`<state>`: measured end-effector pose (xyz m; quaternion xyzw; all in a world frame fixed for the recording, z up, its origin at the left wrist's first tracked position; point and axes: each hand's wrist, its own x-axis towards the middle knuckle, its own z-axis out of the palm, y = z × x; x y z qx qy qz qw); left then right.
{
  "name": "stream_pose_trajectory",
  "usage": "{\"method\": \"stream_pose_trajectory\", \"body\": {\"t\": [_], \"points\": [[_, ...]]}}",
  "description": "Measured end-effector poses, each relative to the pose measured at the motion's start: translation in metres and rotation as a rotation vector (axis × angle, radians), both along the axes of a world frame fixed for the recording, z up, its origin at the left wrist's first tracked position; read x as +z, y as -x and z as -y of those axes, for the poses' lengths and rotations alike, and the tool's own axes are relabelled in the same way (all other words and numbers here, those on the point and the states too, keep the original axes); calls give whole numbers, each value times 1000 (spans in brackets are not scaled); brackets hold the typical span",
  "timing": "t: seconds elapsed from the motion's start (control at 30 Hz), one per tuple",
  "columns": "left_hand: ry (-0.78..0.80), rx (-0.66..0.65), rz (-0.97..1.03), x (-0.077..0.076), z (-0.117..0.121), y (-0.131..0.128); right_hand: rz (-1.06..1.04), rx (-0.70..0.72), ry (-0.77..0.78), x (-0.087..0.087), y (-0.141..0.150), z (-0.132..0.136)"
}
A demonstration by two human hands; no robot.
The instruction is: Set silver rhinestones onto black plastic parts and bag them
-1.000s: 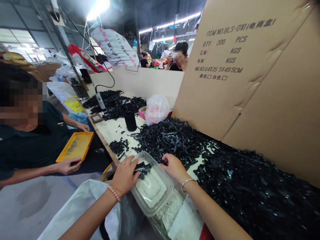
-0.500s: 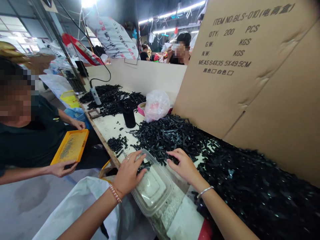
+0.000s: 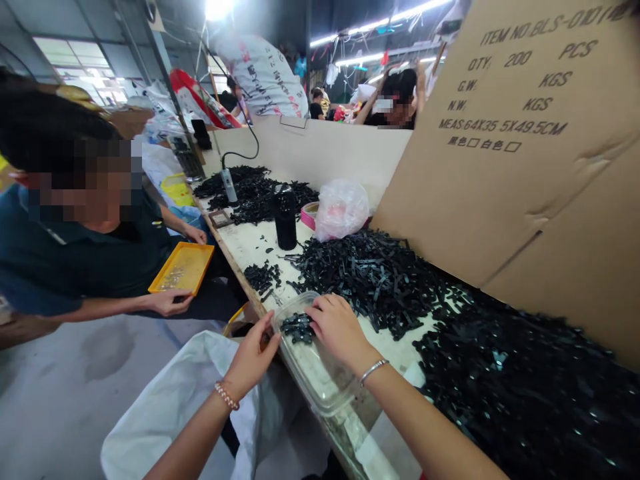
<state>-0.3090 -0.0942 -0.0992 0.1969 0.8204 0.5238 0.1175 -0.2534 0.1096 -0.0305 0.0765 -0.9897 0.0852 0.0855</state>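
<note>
A clear plastic container [image 3: 320,393] lies at the table's edge, with a small heap of black plastic pieces [image 3: 299,328] at its far end. My right hand [image 3: 336,328] reaches over the container from the right, its fingers bent down and closed at the heap; the fingertips are partly hidden. At the container's left rim is my left hand [image 3: 256,357], thumb and forefinger curved and apart, close to or touching the rim. No piece shows between them. Beyond the container spreads a large pile of flat black strips [image 3: 367,273].
A big pile of black parts [image 3: 530,393] covers the right side below a cardboard box [image 3: 500,180]. A black cylinder [image 3: 285,220] and a plastic bag [image 3: 343,210] stand behind. At left, a co-worker holds a yellow tray [image 3: 183,267]. A white sack [image 3: 165,400] hangs below the edge.
The view has swung left. My right hand has moved from the strip pile to the heap inside the container. My left hand has drawn back from over the container to its left rim.
</note>
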Motion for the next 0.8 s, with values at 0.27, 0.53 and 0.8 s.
{"method": "stream_pose_trajectory", "body": {"t": [0.27,0.53,0.8], "points": [[-29,0,-29,-6,-1,-4,71,-7,-35,-16,9,8],[0,-27,-63,-11,2,-4,23,-14,73,-29,14,12],[92,-40,-478,34,-9,2,-200,-34,189,5,-82,0]]}}
